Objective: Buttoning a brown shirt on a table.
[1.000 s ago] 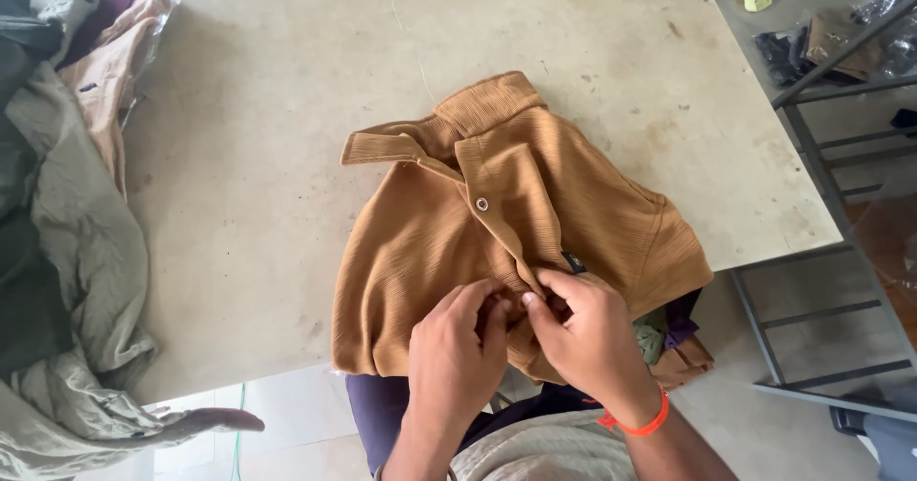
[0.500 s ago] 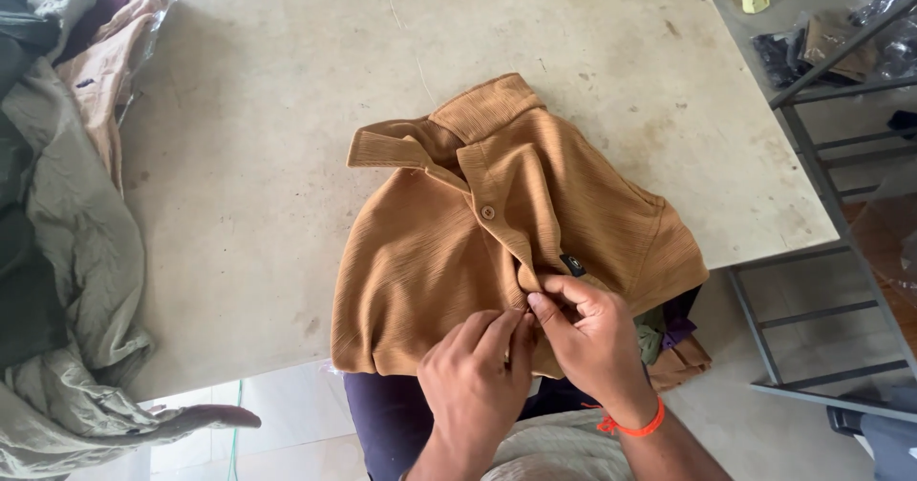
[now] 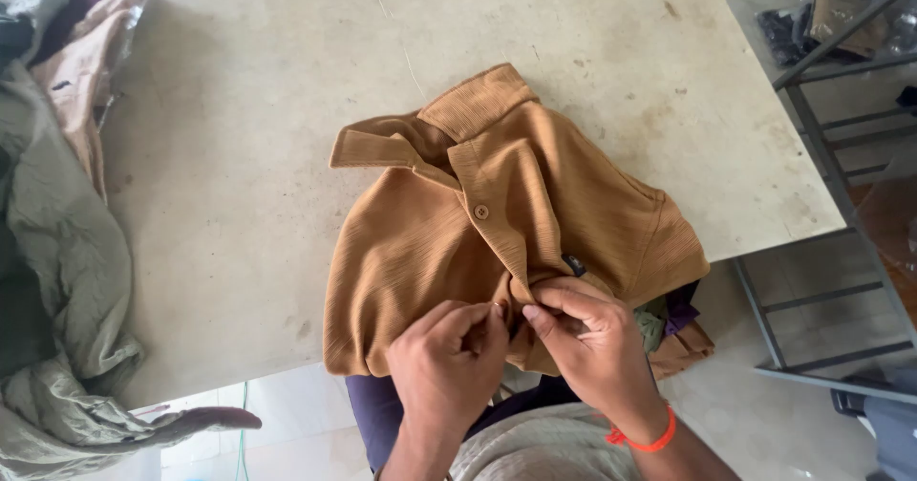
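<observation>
Both hands, left (image 3: 444, 362) and right (image 3: 592, 342), pinch the brown shirt's (image 3: 430, 252) placket at the table (image 3: 239, 156) edge.

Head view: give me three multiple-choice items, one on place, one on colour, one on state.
1. Where does the brown shirt lie?
A. At the near edge of the table
B. On the floor
C. On the metal rack

2. What colour is the band on the right wrist?
A. Blue
B. Orange
C. White

3. What are both hands doing?
A. Resting flat on the table
B. Pinching the shirt's front placket
C. Hanging clear of the shirt

Key: A, the shirt drapes over the near edge; B, the band is orange; B, left hand and right hand meet at the placket.
</observation>
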